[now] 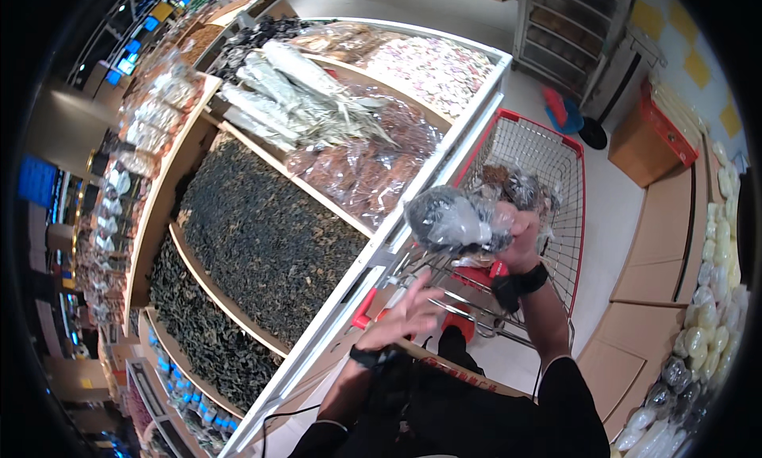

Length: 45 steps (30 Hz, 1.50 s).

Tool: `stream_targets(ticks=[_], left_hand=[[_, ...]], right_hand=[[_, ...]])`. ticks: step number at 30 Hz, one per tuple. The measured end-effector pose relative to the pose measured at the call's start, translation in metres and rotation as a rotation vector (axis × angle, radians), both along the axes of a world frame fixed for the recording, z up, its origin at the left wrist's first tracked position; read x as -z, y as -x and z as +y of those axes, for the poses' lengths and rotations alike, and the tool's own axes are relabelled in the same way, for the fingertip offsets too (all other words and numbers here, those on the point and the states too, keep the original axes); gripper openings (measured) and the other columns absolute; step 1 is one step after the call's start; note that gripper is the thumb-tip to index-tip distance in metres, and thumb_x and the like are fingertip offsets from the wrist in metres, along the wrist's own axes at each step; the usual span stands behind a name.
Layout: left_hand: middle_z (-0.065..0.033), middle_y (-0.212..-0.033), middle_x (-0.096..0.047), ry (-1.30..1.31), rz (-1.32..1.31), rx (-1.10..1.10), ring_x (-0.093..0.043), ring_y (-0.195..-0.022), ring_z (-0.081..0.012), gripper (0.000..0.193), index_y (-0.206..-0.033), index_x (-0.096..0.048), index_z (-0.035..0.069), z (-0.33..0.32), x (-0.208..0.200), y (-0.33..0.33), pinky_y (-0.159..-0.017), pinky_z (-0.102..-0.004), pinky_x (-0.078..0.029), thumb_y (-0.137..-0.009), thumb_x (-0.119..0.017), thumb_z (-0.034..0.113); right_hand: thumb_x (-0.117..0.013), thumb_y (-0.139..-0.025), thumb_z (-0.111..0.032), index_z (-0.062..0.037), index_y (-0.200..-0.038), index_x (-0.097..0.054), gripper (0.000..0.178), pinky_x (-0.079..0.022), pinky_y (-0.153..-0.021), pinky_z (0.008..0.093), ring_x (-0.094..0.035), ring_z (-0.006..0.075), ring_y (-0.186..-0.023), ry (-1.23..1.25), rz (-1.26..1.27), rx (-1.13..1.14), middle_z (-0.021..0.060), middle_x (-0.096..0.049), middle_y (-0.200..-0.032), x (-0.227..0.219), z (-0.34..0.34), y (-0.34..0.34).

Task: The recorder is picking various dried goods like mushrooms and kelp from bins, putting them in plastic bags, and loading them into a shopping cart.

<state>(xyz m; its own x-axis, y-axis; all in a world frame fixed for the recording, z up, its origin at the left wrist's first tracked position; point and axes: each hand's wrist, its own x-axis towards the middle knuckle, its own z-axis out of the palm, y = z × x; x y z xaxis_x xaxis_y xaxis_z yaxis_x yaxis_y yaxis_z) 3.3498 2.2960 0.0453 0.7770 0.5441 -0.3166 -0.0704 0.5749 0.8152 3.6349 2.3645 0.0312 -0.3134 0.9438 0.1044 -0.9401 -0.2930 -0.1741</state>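
My right hand is raised over the shopping cart and grips a clear plastic bag filled with dark dried goods. My left hand hovers lower, fingers spread and empty, above the cart's red handle and close to the edge of the display counter. More clear bags of dark goods lie inside the cart's wire basket. Both wrists wear dark bands.
A long display counter holds bins of dark dried seaweed, dried fish, brown packets and pale pieces. A metal rack and a brown crate stand behind the cart. Bagged goods line the right shelf.
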Motion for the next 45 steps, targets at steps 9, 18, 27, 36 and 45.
stream_targets(ticks=[9, 18, 27, 36, 45], left_hand=[[-0.0122, -0.123, -0.052, -0.046, -0.383, -0.64, -0.05, -0.114, -0.0268, 0.055, -0.13, -0.039, 0.001, 0.025, -0.057, 0.111, -0.1, -0.0398, -0.039, -0.078, -0.057, 0.002], [-0.0086, -0.107, -0.057, -0.339, -0.015, -0.935, -0.057, -0.1, -0.0145, 0.059, -0.116, -0.038, 0.003, 0.019, -0.071, 0.265, -0.089, -0.0298, -0.046, -0.069, -0.074, -0.003], [-0.0073, -0.108, -0.056, -0.389, -0.028, -1.036, -0.056, -0.1, -0.0133, 0.059, -0.115, -0.04, 0.003, 0.002, -0.042, 0.365, -0.088, -0.0298, -0.045, -0.068, -0.076, 0.0], [-0.0066, -0.104, -0.059, -0.068, -0.137, -1.091, -0.057, -0.095, -0.012, 0.046, -0.114, -0.047, -0.001, -0.012, -0.007, 0.426, -0.086, -0.0283, -0.045, -0.077, -0.072, 0.01], [-0.0099, -0.11, -0.057, -0.192, 0.457, -1.132, -0.055, -0.098, -0.0175, 0.053, -0.117, -0.049, -0.003, -0.031, 0.026, 0.464, -0.084, -0.0298, -0.044, -0.076, -0.073, 0.019]], right_hand=[[-0.05, -0.068, -0.009, -0.0008, -0.074, -0.048, 0.011, -0.038, -0.042, 0.0237, -0.039, 0.0117, -0.04, 0.062, 0.174, -0.309, 0.0026, -0.045, -0.054, -0.063, -0.034, 0.199], [-0.059, -0.078, 0.004, -0.0034, -0.109, -0.051, 0.033, -0.038, -0.057, 0.0181, -0.045, 0.0035, -0.065, -0.014, -1.222, 0.267, -0.0045, -0.048, -0.073, -0.073, -0.035, 0.339], [-0.061, -0.085, -0.003, 0.0014, -0.104, -0.06, 0.019, -0.042, -0.063, 0.0192, -0.053, 0.0057, -0.07, -0.166, -1.387, -0.039, 0.0008, -0.06, -0.082, -0.059, -0.046, 0.469], [-0.059, -0.087, -0.006, -0.0006, -0.091, -0.061, 0.007, -0.032, -0.049, 0.0183, -0.042, 0.003, -0.055, -0.071, -1.116, -0.073, -0.001, -0.054, -0.07, -0.043, -0.05, 0.526], [-0.058, -0.085, 0.0, 0.0001, -0.093, -0.063, 0.009, -0.034, -0.053, 0.0176, -0.045, 0.0017, -0.062, -0.138, -1.272, -0.231, -0.003, -0.058, -0.074, -0.037, -0.055, 0.556]])
